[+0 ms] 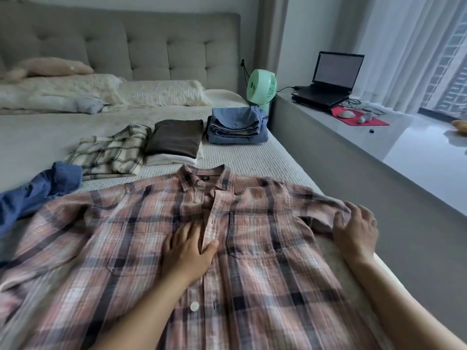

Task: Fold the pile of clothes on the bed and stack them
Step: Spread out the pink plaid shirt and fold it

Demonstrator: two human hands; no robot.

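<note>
A pink plaid shirt (255,236) lies spread front-up across the near part of the bed (35,137), collar away from me. My left hand (188,251) rests flat on its chest beside the button placket, fingers straight. My right hand (355,229) lies on the shirt's right sleeve at the bed's right edge, fingers spread over the cloth. Further back lie a cream plaid shirt (111,152), a folded brown top (175,137) on a white one (171,159), and a stack of folded blue jeans (237,126). An unfolded blue garment (38,190) lies at the left.
Pillows (161,93) and a blanket lie by the grey headboard (141,49). A green fan (261,87) stands at the bed's far right corner. A grey ledge (379,137) along the right carries a laptop (331,79) and a red mat (358,117).
</note>
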